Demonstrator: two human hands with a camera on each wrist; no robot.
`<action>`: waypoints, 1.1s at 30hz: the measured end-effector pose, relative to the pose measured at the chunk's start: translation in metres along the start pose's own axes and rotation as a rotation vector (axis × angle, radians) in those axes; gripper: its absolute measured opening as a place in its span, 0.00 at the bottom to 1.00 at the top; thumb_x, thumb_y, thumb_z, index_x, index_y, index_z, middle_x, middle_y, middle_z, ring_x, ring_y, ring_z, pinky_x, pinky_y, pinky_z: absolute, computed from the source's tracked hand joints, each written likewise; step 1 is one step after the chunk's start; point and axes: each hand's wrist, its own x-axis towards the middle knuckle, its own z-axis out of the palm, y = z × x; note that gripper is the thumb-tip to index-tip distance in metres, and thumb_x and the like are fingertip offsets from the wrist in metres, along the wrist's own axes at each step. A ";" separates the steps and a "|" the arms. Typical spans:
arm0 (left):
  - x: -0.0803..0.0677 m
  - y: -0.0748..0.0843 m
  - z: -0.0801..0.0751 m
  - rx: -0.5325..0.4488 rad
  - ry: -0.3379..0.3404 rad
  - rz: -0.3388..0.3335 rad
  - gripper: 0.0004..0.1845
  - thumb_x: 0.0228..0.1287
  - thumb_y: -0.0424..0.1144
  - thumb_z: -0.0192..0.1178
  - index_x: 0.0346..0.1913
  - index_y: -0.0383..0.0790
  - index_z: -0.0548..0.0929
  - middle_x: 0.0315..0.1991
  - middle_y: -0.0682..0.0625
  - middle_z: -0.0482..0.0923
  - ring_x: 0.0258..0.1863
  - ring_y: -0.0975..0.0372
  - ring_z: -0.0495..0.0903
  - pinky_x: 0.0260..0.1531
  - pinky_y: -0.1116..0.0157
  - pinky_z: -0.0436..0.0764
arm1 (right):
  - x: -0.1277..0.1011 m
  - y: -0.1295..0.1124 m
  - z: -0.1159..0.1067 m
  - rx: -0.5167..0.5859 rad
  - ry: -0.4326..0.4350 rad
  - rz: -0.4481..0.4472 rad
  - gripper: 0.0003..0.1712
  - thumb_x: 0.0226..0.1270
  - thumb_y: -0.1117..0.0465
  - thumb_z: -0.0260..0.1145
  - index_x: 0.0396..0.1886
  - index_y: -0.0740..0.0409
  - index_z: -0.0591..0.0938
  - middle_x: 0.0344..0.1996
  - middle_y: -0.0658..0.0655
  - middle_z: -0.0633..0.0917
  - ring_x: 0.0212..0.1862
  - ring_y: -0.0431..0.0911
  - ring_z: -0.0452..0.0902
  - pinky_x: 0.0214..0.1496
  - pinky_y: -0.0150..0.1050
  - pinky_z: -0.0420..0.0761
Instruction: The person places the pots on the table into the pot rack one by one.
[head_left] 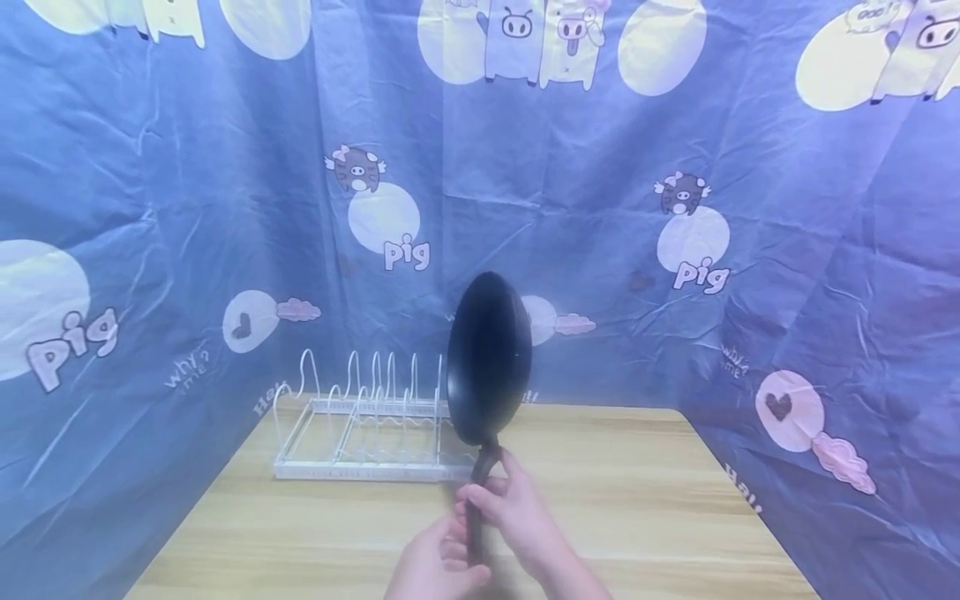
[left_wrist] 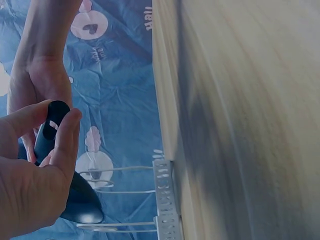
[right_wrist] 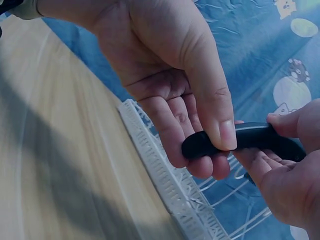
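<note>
Fingers (left_wrist: 66, 142) of the left hand (head_left: 435, 554) and right hand (head_left: 519, 510) pinch the handle (head_left: 474, 533) of a frying pan (head_left: 487, 358), raised just beyond them and not yet set down, a wire rack (head_left: 360, 472) farther left.

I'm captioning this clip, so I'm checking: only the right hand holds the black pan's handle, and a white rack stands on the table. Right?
Not quite: the left hand also pinches the handle, near its end, as the left wrist view shows. The right hand does hold it, and the white rack stands on the table.
</note>
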 end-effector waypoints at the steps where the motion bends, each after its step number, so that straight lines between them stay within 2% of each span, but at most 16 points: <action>1: 0.000 -0.002 -0.001 -0.003 -0.002 -0.001 0.21 0.57 0.34 0.78 0.52 0.36 0.84 0.46 0.41 0.91 0.45 0.49 0.92 0.45 0.52 0.93 | 0.001 0.002 0.002 -0.007 0.005 0.003 0.52 0.75 0.63 0.71 0.89 0.57 0.52 0.45 0.65 0.92 0.45 0.50 0.92 0.57 0.47 0.93; 5: -0.002 -0.009 -0.004 -0.013 -0.016 -0.015 0.21 0.57 0.33 0.77 0.53 0.33 0.84 0.45 0.41 0.90 0.44 0.48 0.91 0.45 0.49 0.93 | 0.002 0.011 0.007 -0.041 0.019 0.015 0.53 0.73 0.63 0.72 0.88 0.57 0.53 0.43 0.64 0.92 0.43 0.50 0.92 0.54 0.44 0.93; 9: -0.004 -0.016 -0.007 -0.023 -0.031 -0.024 0.22 0.58 0.32 0.76 0.54 0.31 0.83 0.44 0.42 0.90 0.44 0.49 0.90 0.45 0.49 0.92 | 0.005 0.020 0.011 -0.055 0.022 0.020 0.53 0.72 0.64 0.73 0.89 0.56 0.54 0.42 0.62 0.92 0.41 0.50 0.92 0.51 0.42 0.93; 14: -0.003 -0.024 -0.011 -0.049 -0.043 -0.025 0.20 0.58 0.33 0.74 0.52 0.33 0.82 0.42 0.44 0.89 0.42 0.53 0.89 0.42 0.58 0.92 | 0.012 0.028 0.015 -0.068 0.032 0.016 0.50 0.71 0.64 0.73 0.86 0.58 0.58 0.39 0.63 0.92 0.40 0.50 0.92 0.49 0.43 0.93; 18: -0.001 -0.031 -0.012 -0.058 -0.054 -0.026 0.19 0.57 0.33 0.75 0.51 0.34 0.83 0.41 0.45 0.89 0.41 0.55 0.88 0.41 0.62 0.90 | 0.017 0.034 0.017 -0.062 0.039 0.027 0.45 0.71 0.66 0.72 0.83 0.63 0.61 0.42 0.64 0.91 0.40 0.50 0.91 0.49 0.46 0.93; 26: 0.003 -0.039 -0.015 -0.057 -0.083 -0.034 0.21 0.59 0.33 0.74 0.54 0.31 0.83 0.43 0.42 0.90 0.44 0.49 0.90 0.48 0.45 0.92 | 0.021 0.046 0.018 -0.088 0.037 0.049 0.44 0.72 0.65 0.70 0.81 0.66 0.61 0.38 0.62 0.92 0.39 0.50 0.92 0.49 0.46 0.93; 33: 0.009 -0.034 -0.017 -0.025 -0.090 -0.051 0.23 0.61 0.31 0.73 0.58 0.26 0.81 0.46 0.39 0.90 0.46 0.43 0.91 0.50 0.39 0.90 | 0.027 0.048 0.015 -0.122 0.048 0.051 0.42 0.72 0.62 0.72 0.80 0.66 0.63 0.41 0.62 0.92 0.41 0.52 0.93 0.51 0.48 0.94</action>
